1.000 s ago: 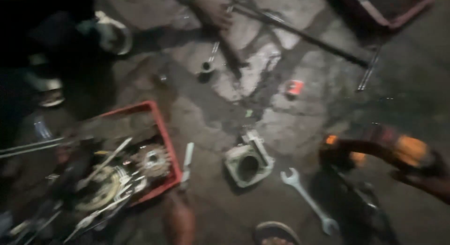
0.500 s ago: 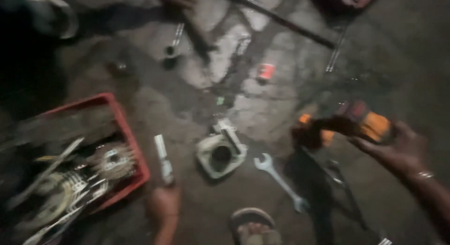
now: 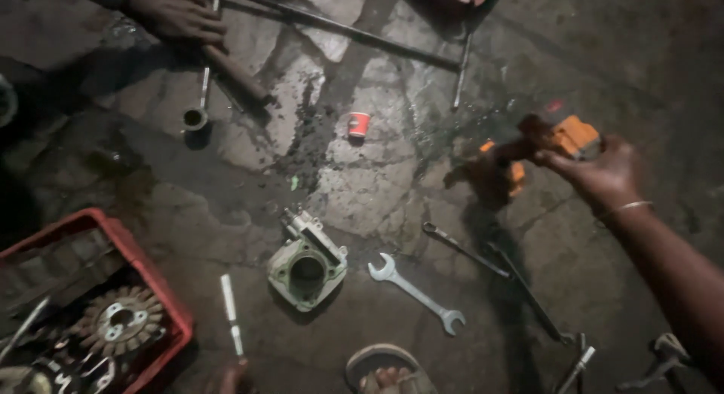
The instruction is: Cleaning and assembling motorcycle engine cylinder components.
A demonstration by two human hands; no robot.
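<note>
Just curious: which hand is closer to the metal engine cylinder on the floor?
Left. The left hand lies below-left of the metal engine cylinder; the right hand, far to its right, holds an orange power tool.

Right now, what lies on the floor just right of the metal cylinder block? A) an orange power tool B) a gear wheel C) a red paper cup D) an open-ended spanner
D: the open-ended spanner lies on the concrete just right of the cylinder block; the red cup sits farther up, the orange power tool is in the right hand, and the gear wheel is in the red crate.
</note>
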